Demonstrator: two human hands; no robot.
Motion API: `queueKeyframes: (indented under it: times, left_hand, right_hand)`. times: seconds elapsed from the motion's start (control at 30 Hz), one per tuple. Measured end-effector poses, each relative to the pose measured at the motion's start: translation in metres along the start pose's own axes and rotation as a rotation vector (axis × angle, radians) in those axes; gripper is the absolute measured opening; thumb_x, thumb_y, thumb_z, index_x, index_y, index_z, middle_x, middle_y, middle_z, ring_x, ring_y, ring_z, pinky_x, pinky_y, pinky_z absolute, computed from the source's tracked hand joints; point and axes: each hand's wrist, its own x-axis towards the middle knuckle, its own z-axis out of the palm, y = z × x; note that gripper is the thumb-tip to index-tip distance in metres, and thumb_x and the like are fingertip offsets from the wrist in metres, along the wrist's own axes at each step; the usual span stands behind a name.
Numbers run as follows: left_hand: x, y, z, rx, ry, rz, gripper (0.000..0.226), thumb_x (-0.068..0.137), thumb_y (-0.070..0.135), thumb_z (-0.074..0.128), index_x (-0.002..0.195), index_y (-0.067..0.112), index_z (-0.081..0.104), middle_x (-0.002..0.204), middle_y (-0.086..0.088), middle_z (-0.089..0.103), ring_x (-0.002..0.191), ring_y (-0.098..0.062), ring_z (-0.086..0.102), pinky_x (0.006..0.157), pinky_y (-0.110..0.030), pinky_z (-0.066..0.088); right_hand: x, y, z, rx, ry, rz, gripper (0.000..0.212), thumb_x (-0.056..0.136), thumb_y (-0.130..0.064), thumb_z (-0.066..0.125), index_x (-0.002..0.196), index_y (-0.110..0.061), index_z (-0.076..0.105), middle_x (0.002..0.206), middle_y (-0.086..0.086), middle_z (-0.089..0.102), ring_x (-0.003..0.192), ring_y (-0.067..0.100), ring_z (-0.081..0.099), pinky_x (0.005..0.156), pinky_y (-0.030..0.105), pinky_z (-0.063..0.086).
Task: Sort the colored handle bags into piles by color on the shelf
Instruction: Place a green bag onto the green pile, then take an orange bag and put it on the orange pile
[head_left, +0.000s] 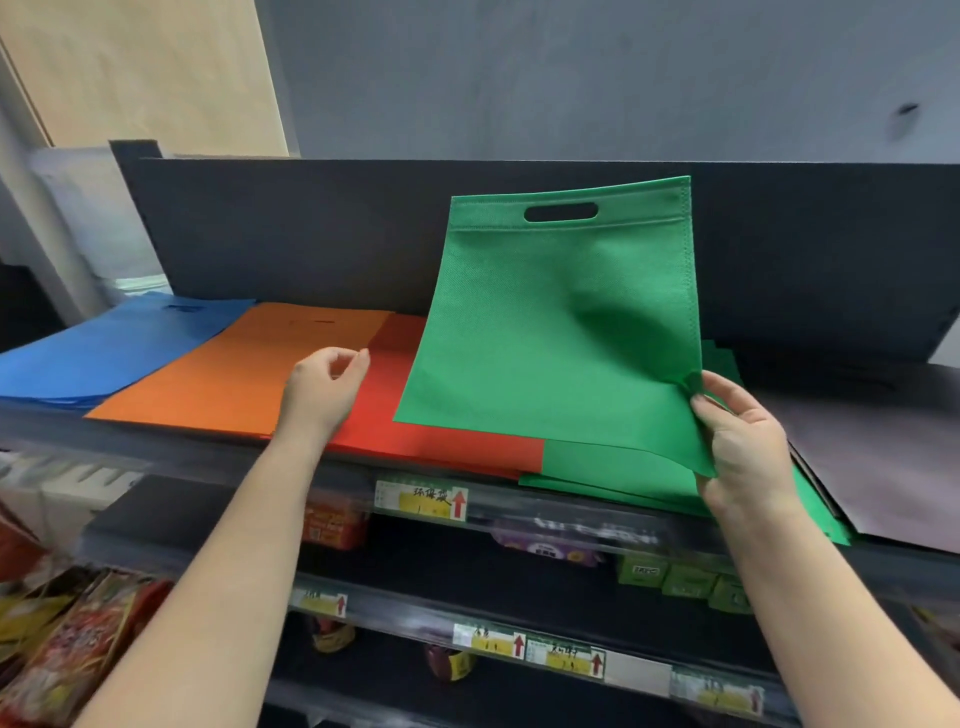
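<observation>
My right hand pinches the lower right corner of a green handle bag and holds it up, tilted, with its cut-out handle at the top. Under it lies a green pile on the top shelf. Left of that lie a red pile, an orange pile and a blue pile. A grey-purple pile lies at the right. My left hand hovers over the seam between orange and red, fingers loosely curled, holding nothing.
A dark back panel stands behind the piles. Below the top shelf are price tags and lower shelves with packaged goods. Snack packets hang at the lower left.
</observation>
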Motion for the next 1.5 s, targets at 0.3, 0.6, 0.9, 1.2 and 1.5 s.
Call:
queueKeyframes:
  times: [0.3,0.6,0.9,1.2,1.5]
  left_hand:
    - [-0.029,0.06,0.063,-0.324,-0.291,0.048,0.001,0.087,0.006,0.065,0.086,0.005,0.064,0.083,-0.009,0.068,0.076,-0.021,0.063,0.074,-0.032,0.052]
    - [-0.043,0.069,0.113,0.259,-0.245,0.328,0.019,0.088,0.027,0.065,0.1,0.011,0.065,0.094,-0.003,0.066,0.086,-0.022,0.057,0.067,-0.027,0.036]
    - [-0.056,0.097,0.133,0.446,-0.268,0.492,0.042,0.092,0.039,0.054,0.124,0.011,0.053,0.118,-0.007,0.055,0.112,-0.027,0.05,0.089,-0.038,0.043]
    - [-0.086,0.211,0.2,0.475,-0.309,0.832,0.049,0.092,0.044,0.05,0.133,0.018,0.046,0.131,-0.001,0.052,0.116,-0.025,0.048,0.089,-0.035,0.036]
    - [-0.177,0.346,0.296,0.428,-0.415,1.044,0.051,0.092,0.045,0.048,0.135,0.018,0.041,0.134,-0.001,0.049,0.121,-0.025,0.045,0.093,-0.036,0.034]
  right_hand:
    - [0.003,-0.024,-0.036,-0.387,0.101,-0.269,0.02,0.091,0.004,0.055,0.097,-0.011,0.066,0.078,-0.002,0.072,0.072,0.009,0.068,0.071,0.026,0.058]
    - [0.019,-0.039,-0.073,-1.313,0.204,-0.457,0.025,0.09,-0.008,0.06,0.113,-0.003,0.065,0.1,0.014,0.069,0.093,0.03,0.06,0.078,0.031,0.043]
    - [0.02,-0.058,-0.087,-1.664,0.141,-0.34,0.039,0.093,-0.029,0.056,0.128,-0.013,0.054,0.124,0.009,0.056,0.114,0.03,0.051,0.082,0.037,0.045]
    - [0.014,-0.135,-0.144,-1.947,0.056,-0.294,0.054,0.094,-0.042,0.049,0.141,-0.018,0.038,0.139,0.004,0.045,0.127,0.026,0.041,0.097,0.038,0.038]
    - [-0.019,-0.236,-0.274,-2.091,0.303,-0.157,0.054,0.095,-0.047,0.046,0.138,-0.017,0.039,0.138,0.004,0.045,0.127,0.025,0.041,0.096,0.038,0.038]
